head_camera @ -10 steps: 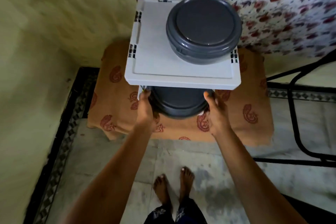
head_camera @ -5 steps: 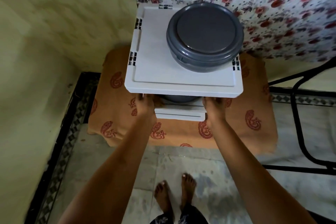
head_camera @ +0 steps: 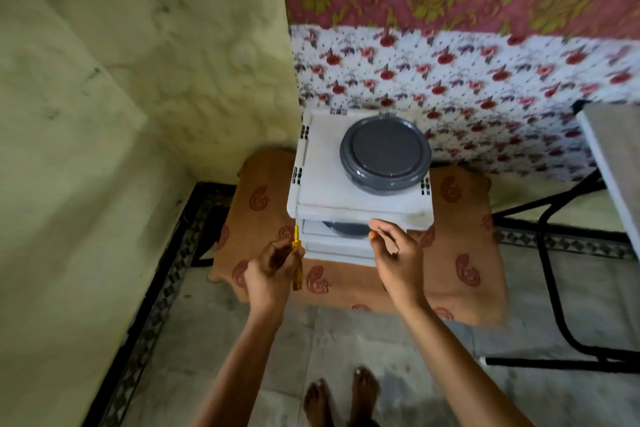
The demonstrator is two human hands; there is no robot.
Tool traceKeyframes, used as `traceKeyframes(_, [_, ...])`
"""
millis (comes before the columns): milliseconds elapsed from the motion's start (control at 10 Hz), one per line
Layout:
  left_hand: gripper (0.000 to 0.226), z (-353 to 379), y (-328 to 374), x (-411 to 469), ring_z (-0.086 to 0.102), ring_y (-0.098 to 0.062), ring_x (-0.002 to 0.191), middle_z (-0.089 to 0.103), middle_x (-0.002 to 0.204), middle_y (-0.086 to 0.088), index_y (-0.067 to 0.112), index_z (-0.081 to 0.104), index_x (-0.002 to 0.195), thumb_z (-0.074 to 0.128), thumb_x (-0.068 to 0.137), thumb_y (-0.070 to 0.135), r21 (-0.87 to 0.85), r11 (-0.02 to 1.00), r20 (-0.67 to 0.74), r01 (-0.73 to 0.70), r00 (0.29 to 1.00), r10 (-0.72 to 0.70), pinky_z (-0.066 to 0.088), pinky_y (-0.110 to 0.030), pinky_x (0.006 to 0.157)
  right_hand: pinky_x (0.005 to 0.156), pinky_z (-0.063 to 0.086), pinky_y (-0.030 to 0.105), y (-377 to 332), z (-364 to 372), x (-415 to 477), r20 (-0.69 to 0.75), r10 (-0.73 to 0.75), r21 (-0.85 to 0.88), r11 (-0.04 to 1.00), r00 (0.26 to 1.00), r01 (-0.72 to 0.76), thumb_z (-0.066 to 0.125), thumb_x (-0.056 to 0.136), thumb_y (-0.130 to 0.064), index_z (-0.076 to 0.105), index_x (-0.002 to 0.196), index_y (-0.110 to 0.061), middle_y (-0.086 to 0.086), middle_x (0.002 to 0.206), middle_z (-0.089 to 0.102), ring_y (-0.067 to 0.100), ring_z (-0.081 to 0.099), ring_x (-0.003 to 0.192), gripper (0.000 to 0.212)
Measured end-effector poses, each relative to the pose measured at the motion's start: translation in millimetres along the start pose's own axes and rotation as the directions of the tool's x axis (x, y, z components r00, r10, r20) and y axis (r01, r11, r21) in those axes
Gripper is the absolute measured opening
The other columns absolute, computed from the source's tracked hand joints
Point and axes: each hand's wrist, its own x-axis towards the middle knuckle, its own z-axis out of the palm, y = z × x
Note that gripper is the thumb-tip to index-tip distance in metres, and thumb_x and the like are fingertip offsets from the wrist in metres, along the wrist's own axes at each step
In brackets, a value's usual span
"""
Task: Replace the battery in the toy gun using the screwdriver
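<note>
My left hand is closed around a screwdriver with a yellow-amber handle, its thin shaft pointing up beside the left front corner of a white plastic drawer unit. My right hand hovers in front of the unit's drawers with its fingers apart and nothing in it. A grey round container shows inside the top drawer gap. No toy gun or battery is in sight.
Another grey lidded container stands on top of the drawer unit. The unit rests on a low stool under an orange paisley cloth in a corner. A black metal frame and a table edge stand to the right. My bare feet are on the stone floor.
Both hands let go of the grey container in the drawer and drew back. My left hand now holds the screwdriver. The view has pulled back and up.
</note>
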Motion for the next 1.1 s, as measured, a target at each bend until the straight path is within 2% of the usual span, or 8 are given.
traceKeyframes(100, [0.008, 17, 40, 31, 0.058, 0.005, 0.051, 0.066, 0.065, 0.002, 0.016, 0.071, 0.088, 0.073, 0.081, 0.016, 0.168, 0.972, 0.044, -0.163, 0.986, 0.158, 0.043, -0.006, 0.050, 0.089, 0.045, 0.021, -23, -8, 36, -0.075, -0.338, -0.303, 0.904, 0.938, 0.301, 0.053, 0.085, -0.023, 0.066, 0.109, -0.006, 0.005, 0.108, 0.070, 0.014, 0.062, 0.102, 0.032])
traceKeyframes(200, [0.011, 43, 65, 73, 0.063, -0.009, 0.060, 0.070, 0.078, -0.004, 0.012, 0.071, 0.092, 0.071, 0.082, 0.017, 0.301, 0.929, 0.104, -0.216, 0.976, 0.194, 0.053, -0.020, 0.058, 0.097, 0.046, 0.036, -31, -17, 73, 0.105, -0.513, -0.651, 0.612, 0.852, 0.449, 0.049, 0.086, -0.027, 0.060, 0.121, -0.007, 0.010, 0.123, 0.063, 0.027, 0.057, 0.117, 0.042])
traceKeyframes(300, [0.018, 67, 77, 111, 0.066, -0.023, 0.075, 0.072, 0.088, -0.008, 0.011, 0.070, 0.098, 0.069, 0.084, 0.021, 0.489, 0.841, 0.116, -0.232, 0.973, 0.201, 0.049, -0.024, 0.065, 0.100, 0.043, 0.043, -27, -18, 99, 0.202, -0.389, -0.777, 0.495, 0.899, 0.389, 0.047, 0.085, -0.035, 0.057, 0.125, -0.008, 0.012, 0.128, 0.059, 0.031, 0.054, 0.121, 0.049])
traceKeyframes(400, [0.018, 84, 82, 133, 0.067, -0.027, 0.073, 0.072, 0.087, -0.011, 0.013, 0.068, 0.100, 0.063, 0.085, 0.021, 0.567, 0.799, 0.114, -0.200, 0.980, 0.165, 0.052, -0.028, 0.065, 0.098, 0.043, 0.044, -13, -18, 109, 0.224, -0.321, -0.808, 0.467, 0.920, 0.360, 0.038, 0.087, -0.040, 0.062, 0.120, -0.010, 0.011, 0.125, 0.062, 0.031, 0.057, 0.117, 0.051])
traceKeyframes(500, [0.019, 95, 80, 142, 0.065, -0.032, 0.087, 0.070, 0.094, -0.014, 0.010, 0.068, 0.100, 0.060, 0.086, 0.019, 0.615, 0.765, 0.106, -0.188, 0.982, 0.157, 0.046, -0.028, 0.066, 0.103, 0.039, 0.040, 3, -21, 109, 0.241, -0.320, -0.795, 0.477, 0.916, 0.376, 0.028, 0.092, -0.045, 0.061, 0.122, -0.012, 0.008, 0.129, 0.059, 0.030, 0.055, 0.120, 0.055])
traceKeyframes(700, [0.019, 100, 68, 147, 0.064, -0.036, 0.090, 0.069, 0.098, -0.018, 0.008, 0.064, 0.101, 0.056, 0.089, 0.021, 0.655, 0.733, 0.083, -0.183, 0.982, 0.171, 0.052, -0.035, 0.073, 0.107, 0.018, 0.032, 7, -16, 108, 0.195, -0.344, -0.741, 0.562, 0.919, 0.368, 0.020, 0.096, -0.046, 0.059, 0.125, -0.012, 0.008, 0.133, 0.056, 0.031, 0.049, 0.126, 0.060])
traceKeyframes(1000, [0.037, 77, 84, 117, 0.062, -0.026, 0.103, 0.065, 0.114, -0.005, 0.017, 0.060, 0.119, 0.062, 0.087, 0.036, 0.653, 0.743, 0.062, -0.149, 0.988, 0.143, 0.047, -0.031, 0.078, 0.109, 0.029, 0.043, 7, -23, 104, 0.259, -0.308, -0.583, 0.706, 0.916, 0.402, 0.033, 0.089, -0.043, 0.053, 0.130, -0.008, 0.012, 0.139, 0.048, 0.033, 0.039, 0.133, 0.057])
traceKeyframes(1100, [0.036, 69, 90, 91, 0.063, -0.024, 0.101, 0.065, 0.114, -0.003, 0.018, 0.061, 0.118, 0.064, 0.085, 0.032, 0.603, 0.756, 0.090, -0.256, 0.963, 0.254, 0.048, -0.030, 0.077, 0.098, 0.047, 0.047, -4, -33, 100, 0.210, -0.328, -0.468, 0.794, 0.921, 0.389, 0.047, 0.087, -0.036, 0.055, 0.126, -0.003, 0.018, 0.131, 0.054, 0.035, 0.048, 0.125, 0.052])
